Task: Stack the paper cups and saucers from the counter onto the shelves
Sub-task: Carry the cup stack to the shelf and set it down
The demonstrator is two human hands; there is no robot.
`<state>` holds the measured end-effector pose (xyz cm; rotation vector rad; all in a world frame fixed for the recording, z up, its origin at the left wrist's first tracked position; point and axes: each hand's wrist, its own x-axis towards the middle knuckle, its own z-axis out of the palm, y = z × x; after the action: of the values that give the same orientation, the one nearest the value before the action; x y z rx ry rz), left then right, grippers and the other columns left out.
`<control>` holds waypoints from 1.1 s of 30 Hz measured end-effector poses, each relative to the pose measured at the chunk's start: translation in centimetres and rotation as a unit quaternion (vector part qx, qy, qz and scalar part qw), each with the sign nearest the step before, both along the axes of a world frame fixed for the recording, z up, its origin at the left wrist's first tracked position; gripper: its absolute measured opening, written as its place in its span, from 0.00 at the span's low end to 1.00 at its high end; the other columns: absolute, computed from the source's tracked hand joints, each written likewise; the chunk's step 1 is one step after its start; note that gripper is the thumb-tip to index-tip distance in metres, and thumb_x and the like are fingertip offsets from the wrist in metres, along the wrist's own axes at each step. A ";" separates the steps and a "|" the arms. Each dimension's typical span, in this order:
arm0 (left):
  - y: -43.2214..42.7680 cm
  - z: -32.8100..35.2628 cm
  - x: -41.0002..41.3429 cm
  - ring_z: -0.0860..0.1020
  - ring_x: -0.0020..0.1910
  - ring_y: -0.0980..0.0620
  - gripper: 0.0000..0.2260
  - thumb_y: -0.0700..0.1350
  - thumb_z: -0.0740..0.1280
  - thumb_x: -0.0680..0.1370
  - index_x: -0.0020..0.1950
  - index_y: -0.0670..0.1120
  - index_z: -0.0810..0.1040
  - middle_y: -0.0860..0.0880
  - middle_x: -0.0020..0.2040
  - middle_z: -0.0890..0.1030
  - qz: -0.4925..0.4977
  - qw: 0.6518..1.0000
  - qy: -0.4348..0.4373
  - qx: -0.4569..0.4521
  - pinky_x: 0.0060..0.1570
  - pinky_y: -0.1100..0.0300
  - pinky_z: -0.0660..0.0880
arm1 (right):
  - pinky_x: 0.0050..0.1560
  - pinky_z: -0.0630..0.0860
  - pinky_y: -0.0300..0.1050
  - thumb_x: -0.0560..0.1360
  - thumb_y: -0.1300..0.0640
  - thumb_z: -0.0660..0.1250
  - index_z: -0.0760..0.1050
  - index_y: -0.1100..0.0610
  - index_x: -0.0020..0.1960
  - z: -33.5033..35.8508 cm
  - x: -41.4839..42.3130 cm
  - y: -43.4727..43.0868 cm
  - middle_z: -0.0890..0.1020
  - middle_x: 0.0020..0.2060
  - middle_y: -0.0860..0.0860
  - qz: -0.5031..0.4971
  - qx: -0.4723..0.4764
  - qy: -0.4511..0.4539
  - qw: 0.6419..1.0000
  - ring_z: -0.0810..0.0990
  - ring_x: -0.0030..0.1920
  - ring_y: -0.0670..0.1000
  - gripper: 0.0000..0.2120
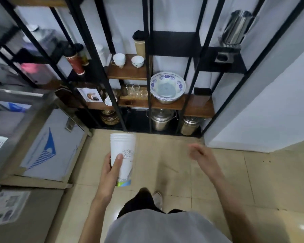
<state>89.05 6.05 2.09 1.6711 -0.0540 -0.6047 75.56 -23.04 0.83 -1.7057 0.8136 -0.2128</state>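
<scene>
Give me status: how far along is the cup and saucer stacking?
Done: no paper cups visible on the shelves yet. In hand: the left hand grips a nested stack of paper cups in front of the rack; the right hand is empty and blurred. Left: shelving this stack. Saucers and countertop aren't visible, so the remainder is unclear.

Nested white paper cups (123, 156), upright, held

The left hand (112, 165) is raised ahead of the body, forearm reaching forward and up from the lower edge of view, its fingers (107, 161) wrapped round a stack of paper cups (124, 155) with the thumb pressed along the front. The right hand (199, 155) is empty, extended forward with the fingers loosely curled and blurred, well apart from the left.
</scene>
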 end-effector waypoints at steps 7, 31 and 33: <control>-2.8 -2.9 10.2 0.83 0.56 0.47 0.25 0.68 0.67 0.70 0.64 0.59 0.75 0.50 0.59 0.83 0.047 0.996 0.072 -0.012 0.53 0.47 0.81 | 0.52 0.79 0.44 0.80 0.60 0.63 0.81 0.59 0.56 4.2 19.5 -7.7 0.82 0.40 0.52 0.040 -0.021 -0.087 0.995 0.82 0.43 0.48 0.09; -37.1 20.5 37.7 0.77 0.28 0.75 0.18 0.25 0.48 0.81 0.66 0.31 0.71 0.57 0.26 0.84 -0.251 0.936 -0.172 -0.178 0.34 0.77 0.74 | 0.47 0.76 0.30 0.79 0.54 0.63 0.82 0.44 0.53 24.2 31.7 -28.8 0.85 0.44 0.47 -0.003 -0.245 -0.262 0.934 0.84 0.46 0.44 0.10; -38.1 24.8 37.3 0.74 0.26 0.79 0.14 0.31 0.55 0.82 0.54 0.23 0.77 0.48 0.32 0.87 -0.210 0.935 -0.232 -0.169 0.33 0.82 0.70 | 0.40 0.72 0.25 0.81 0.56 0.63 0.81 0.45 0.53 28.9 33.0 -30.0 0.85 0.44 0.46 0.001 -0.311 -0.311 0.898 0.82 0.41 0.40 0.10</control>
<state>126.37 -32.06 26.93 1.4354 -0.8321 -0.4672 108.58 -53.06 29.77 -2.0423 0.2598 -1.0525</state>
